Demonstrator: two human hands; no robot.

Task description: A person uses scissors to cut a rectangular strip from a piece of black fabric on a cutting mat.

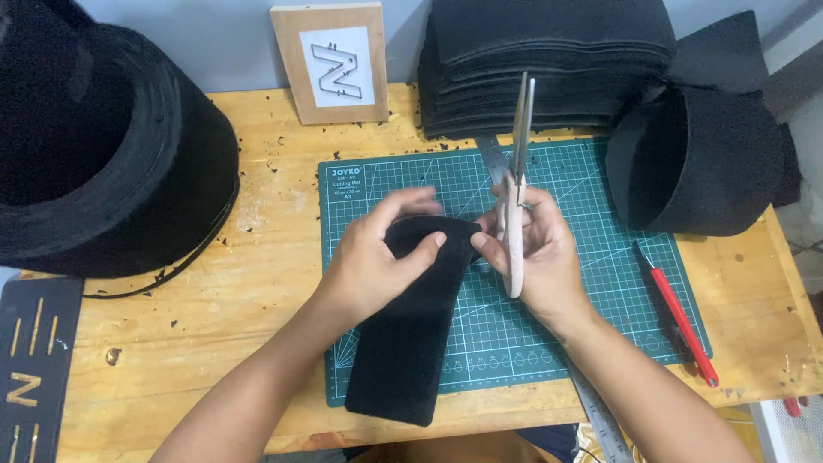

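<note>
Closest to the camera, a long black felt strip [411,334] lies on the green cutting mat [600,283], and its near end hangs a little past the mat's front edge. The strip looks soft and fuzzy, with straight sides and a rounded far end.

On the far left of the wooden tabletop [257,257] sits a big black roll of felt [111,154]. A flat black plate with gold marks [34,360] lies at the left front corner. A small wooden board with a white card [330,62] leans on the wall.

The left hand [377,261] rests on the far end of the strip, and its fingers pinch the felt there. The right hand [540,249] touches the strip's edge with its fingertips and is wrapped around a pair of pale-handled scissors [517,171], whose blades point up and look closed. A metal ruler [596,416] lies partly under the mat.

Behind the mat is a stack of black felt sheets [549,60]. On the right stands a curled piece of felt [694,163], open like a tube, and I cannot see anything inside it. A red craft knife [681,317] lies on the mat's right edge.
</note>
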